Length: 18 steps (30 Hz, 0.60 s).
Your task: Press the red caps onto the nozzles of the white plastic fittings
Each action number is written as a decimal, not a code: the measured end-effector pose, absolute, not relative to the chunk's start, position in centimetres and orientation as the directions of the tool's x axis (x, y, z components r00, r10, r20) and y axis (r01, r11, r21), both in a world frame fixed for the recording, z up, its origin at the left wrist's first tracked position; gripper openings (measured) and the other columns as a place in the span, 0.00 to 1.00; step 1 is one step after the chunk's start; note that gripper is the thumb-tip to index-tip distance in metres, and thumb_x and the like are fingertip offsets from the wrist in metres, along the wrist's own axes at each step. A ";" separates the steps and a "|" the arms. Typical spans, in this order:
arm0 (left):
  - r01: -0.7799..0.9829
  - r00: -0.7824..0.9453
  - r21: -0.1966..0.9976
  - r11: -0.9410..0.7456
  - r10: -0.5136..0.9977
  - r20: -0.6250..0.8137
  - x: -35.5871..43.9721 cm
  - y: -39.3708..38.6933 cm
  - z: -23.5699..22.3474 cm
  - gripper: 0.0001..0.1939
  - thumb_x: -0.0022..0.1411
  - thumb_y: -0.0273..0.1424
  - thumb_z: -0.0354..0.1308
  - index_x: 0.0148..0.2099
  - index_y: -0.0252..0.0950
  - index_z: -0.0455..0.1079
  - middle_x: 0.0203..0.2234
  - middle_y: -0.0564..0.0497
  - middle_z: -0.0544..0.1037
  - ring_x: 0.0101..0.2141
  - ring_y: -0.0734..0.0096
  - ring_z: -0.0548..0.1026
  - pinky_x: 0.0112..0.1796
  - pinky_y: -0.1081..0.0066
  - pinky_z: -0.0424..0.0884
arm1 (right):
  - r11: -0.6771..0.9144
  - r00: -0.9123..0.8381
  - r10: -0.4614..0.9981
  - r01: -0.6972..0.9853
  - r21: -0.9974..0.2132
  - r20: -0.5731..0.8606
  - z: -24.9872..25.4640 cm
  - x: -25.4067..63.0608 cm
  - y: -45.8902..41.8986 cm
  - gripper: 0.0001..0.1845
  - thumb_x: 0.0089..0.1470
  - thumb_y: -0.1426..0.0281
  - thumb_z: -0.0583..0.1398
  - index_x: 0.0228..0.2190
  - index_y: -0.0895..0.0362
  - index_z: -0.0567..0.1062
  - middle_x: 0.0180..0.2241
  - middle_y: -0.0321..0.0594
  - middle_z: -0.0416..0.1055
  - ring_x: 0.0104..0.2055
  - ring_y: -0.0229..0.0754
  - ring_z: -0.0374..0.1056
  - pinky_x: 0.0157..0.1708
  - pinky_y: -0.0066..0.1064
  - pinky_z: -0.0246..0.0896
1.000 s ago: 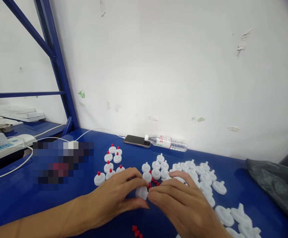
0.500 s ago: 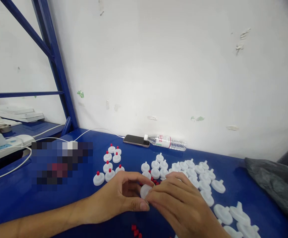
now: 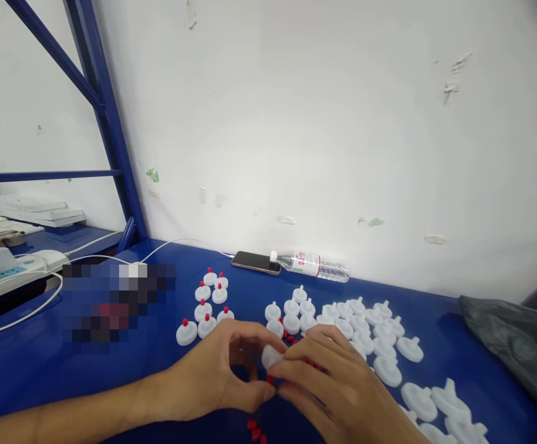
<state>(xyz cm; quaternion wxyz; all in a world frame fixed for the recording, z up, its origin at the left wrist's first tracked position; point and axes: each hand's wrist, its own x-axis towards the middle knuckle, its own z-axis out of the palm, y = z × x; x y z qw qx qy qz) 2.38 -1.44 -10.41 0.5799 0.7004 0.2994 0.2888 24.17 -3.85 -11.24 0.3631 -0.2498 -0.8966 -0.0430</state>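
A white round nozzle cap [image 3: 271, 356] is tilted between my two hands. My left hand [image 3: 222, 364] curls around its left side, index finger at the top and thumb below. My right hand [image 3: 337, 382] closes on the cap from the right, its fingers bent and hiding part of it. A small red tip [image 3: 270, 378] shows just under the cap, beside my left thumb; whether it is attached cannot be seen. More loose red tips [image 3: 254, 431] lie on the blue table below my hands, and others show behind my right fingers.
White caps with red tips [image 3: 207, 325] stand in a group to the left. Many bare white caps [image 3: 363, 342] spread across the right. A phone [image 3: 255, 263] and water bottle [image 3: 312, 266] lie by the wall. A dark plastic bag [image 3: 509, 339] sits far right.
The white cap has turned in my fingers, and its round face shows less. My left thumb has drawn back and bent, and a red tip now shows beneath the cap.
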 end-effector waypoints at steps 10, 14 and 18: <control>0.092 0.524 0.985 -0.145 0.848 0.076 1.7 0.5 -11.9 0.20 0.51 0.27 0.70 0.48 0.35 0.77 0.38 0.49 0.80 0.32 0.71 0.74 0.28 0.76 0.68 | 0.836 -0.582 0.418 0.548 -0.044 0.698 -11.7 24.2 -3.7 0.07 0.67 0.72 0.56 0.42 0.54 0.75 0.35 0.32 0.75 0.37 0.37 0.70 0.47 0.36 0.56; 0.126 0.522 0.976 -0.178 0.849 0.087 1.6 0.7 -12.0 0.19 0.53 0.31 0.69 0.48 0.35 0.76 0.37 0.48 0.80 0.33 0.70 0.74 0.27 0.77 0.69 | 0.800 -0.548 0.423 0.599 -0.014 0.721 -11.5 24.5 -3.4 0.06 0.65 0.74 0.57 0.42 0.54 0.74 0.36 0.33 0.76 0.36 0.38 0.70 0.51 0.38 0.53; 0.239 0.538 0.933 -0.270 0.837 0.104 1.6 0.0 -11.7 0.18 0.54 0.28 0.66 0.49 0.37 0.75 0.41 0.49 0.78 0.29 0.75 0.72 0.29 0.74 0.72 | 0.690 -0.478 0.476 0.723 0.023 0.738 -11.2 25.2 -3.0 0.10 0.65 0.76 0.55 0.43 0.54 0.75 0.36 0.35 0.76 0.36 0.41 0.70 0.52 0.42 0.52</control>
